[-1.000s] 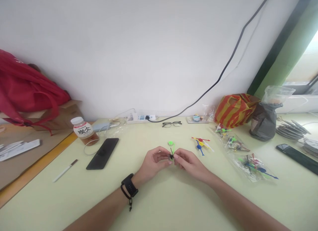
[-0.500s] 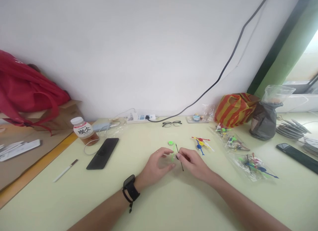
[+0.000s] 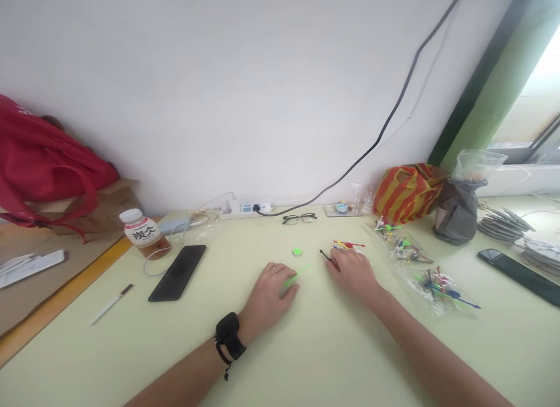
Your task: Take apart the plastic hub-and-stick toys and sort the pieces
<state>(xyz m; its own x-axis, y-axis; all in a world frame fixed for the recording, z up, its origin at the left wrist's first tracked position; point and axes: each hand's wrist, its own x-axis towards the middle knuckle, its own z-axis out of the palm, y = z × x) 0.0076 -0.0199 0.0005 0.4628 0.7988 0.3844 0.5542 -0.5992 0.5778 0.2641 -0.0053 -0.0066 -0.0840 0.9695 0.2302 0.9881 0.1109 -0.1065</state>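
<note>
Pale-green matte surface (image 3: 306,348) carries both hands, lying flat and low, with a slim black phone (image 3: 177,265) well to the left. Left hand (image 3: 269,291), palm down, grip closed around a thin bright-green plastic stick (image 3: 296,275) that juts out toward a small round green disc (image 3: 297,252). Right hand (image 3: 354,274) pinches a fine black pointed stick (image 3: 328,259), just beside red, yellow and blue plastic picks (image 3: 349,244).

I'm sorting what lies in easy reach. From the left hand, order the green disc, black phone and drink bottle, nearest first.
From the left hand:
1. Green disc, just beyond the fingers.
2. Black phone, to its left.
3. Drink bottle, farther left, toward the wall.
</note>
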